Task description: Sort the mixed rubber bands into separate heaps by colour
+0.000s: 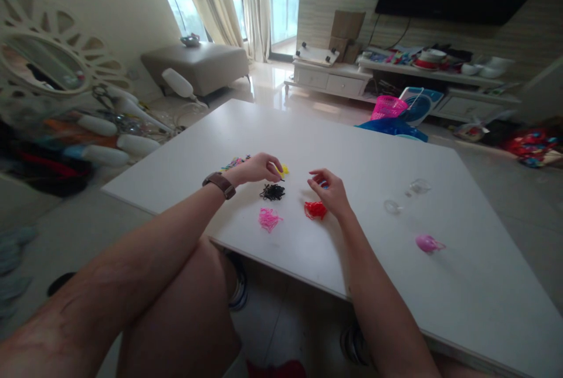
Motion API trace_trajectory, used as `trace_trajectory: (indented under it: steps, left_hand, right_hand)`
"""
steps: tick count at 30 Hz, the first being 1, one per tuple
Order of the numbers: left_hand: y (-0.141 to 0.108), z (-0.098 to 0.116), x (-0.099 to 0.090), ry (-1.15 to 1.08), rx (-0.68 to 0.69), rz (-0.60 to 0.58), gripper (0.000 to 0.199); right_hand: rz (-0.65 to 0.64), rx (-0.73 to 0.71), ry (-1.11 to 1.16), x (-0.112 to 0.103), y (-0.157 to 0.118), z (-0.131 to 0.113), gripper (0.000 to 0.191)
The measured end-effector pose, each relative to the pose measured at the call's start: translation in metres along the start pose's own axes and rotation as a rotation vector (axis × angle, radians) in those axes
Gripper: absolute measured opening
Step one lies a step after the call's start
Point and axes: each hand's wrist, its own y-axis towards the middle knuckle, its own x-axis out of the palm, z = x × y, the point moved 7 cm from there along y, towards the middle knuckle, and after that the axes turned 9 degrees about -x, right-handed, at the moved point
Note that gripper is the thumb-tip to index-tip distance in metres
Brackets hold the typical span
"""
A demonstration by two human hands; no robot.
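Observation:
My left hand (265,168) is above the black pile (272,192) of small bands, its fingertips pinched on a small dark piece, likely a black band. Yellow bands (285,171) show just behind its fingers, and a multicoloured pile (235,162) is partly hidden by the wrist. My right hand (328,187) hovers over the table with thumb and fingers apart, holding nothing visible. Beneath it lie red bands (315,210), and something blue (324,184) shows partly between its fingers. Pink bands (269,219) lie nearer the front edge.
On the right of the white table (373,155) are a pink egg-shaped item (426,243), a clear ring (392,207) and a small clear container (419,186). Beyond the table stand a pink basket (389,107) and a low cabinet (332,78). A mirror (44,64) is at left.

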Motion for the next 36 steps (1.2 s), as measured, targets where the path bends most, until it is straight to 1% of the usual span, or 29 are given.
trace_trajectory:
  steps: [2, 4, 6, 9, 11, 13, 15, 17, 19, 20, 22, 24, 27, 29, 30, 32, 34, 36]
  left_hand:
    - [-0.003, -0.009, -0.013, 0.088, -0.041, 0.033, 0.027]
    - [-0.004, -0.019, -0.021, 0.133, -0.077, 0.068, 0.026]
    - [-0.003, -0.028, -0.023, 0.159, -0.106, 0.101, 0.024]
    - [0.000, -0.040, -0.018, 0.213, -0.137, 0.112, 0.021]
    - [0.000, -0.042, -0.017, 0.241, -0.139, 0.112, 0.018]
    - [-0.002, -0.041, -0.023, 0.232, -0.134, 0.131, 0.014]
    - [-0.007, -0.040, -0.039, 0.184, -0.129, 0.200, 0.011]
    - [-0.012, -0.041, -0.061, 0.121, -0.139, 0.314, 0.011]
    - [-0.017, -0.048, -0.085, 0.077, -0.163, 0.452, 0.014]
    - [-0.019, -0.052, -0.095, 0.068, -0.172, 0.519, 0.015]
    - [-0.021, -0.063, -0.108, 0.092, -0.199, 0.602, 0.017]
    - [-0.020, -0.076, -0.113, 0.135, -0.225, 0.616, 0.018]
    - [-0.017, -0.094, -0.118, 0.217, -0.257, 0.628, 0.022]
    - [-0.016, -0.105, -0.124, 0.276, -0.298, 0.671, 0.030]
    - [-0.017, -0.111, -0.128, 0.283, -0.333, 0.706, 0.037]
    - [-0.016, -0.118, -0.131, 0.285, -0.365, 0.726, 0.045]
    - [-0.014, -0.123, -0.131, 0.279, -0.370, 0.713, 0.044]
    - [-0.010, -0.125, -0.127, 0.271, -0.360, 0.681, 0.040]
  right_hand:
    - [-0.001, 0.004, -0.002, 0.000, 0.000, 0.000, 0.025]
    - [-0.011, 0.002, -0.011, 0.001, 0.000, 0.001, 0.023]
    - [-0.026, -0.006, -0.023, 0.002, 0.000, 0.002, 0.021]
    - [-0.040, -0.012, -0.039, 0.003, 0.000, 0.003, 0.019]
    - [-0.040, -0.009, -0.048, 0.003, 0.000, 0.005, 0.019]
    - [-0.035, -0.010, -0.056, 0.003, 0.000, 0.006, 0.019]
    - [-0.024, -0.016, -0.066, 0.001, -0.001, 0.008, 0.019]
    - [-0.003, -0.040, -0.097, -0.002, -0.002, 0.009, 0.018]
    - [0.032, -0.103, -0.173, -0.007, -0.003, 0.008, 0.016]
    - [0.022, -0.171, -0.228, -0.006, -0.004, 0.004, 0.015]
    - [0.001, -0.312, -0.358, -0.004, -0.005, -0.005, 0.014]
    - [-0.018, -0.418, -0.505, 0.000, -0.005, -0.016, 0.016]
    - [-0.133, -0.557, -0.655, 0.009, -0.004, -0.037, 0.019]
    - [-0.224, -0.619, -0.694, 0.011, 0.000, -0.055, 0.020]
    - [-0.264, -0.642, -0.709, 0.009, 0.003, -0.066, 0.020]
    - [-0.319, -0.661, -0.740, 0.000, 0.009, -0.088, 0.019]
    - [-0.382, -0.684, -0.781, -0.012, 0.011, -0.112, 0.020]
    - [-0.459, -0.708, -0.816, -0.025, 0.006, -0.133, 0.019]
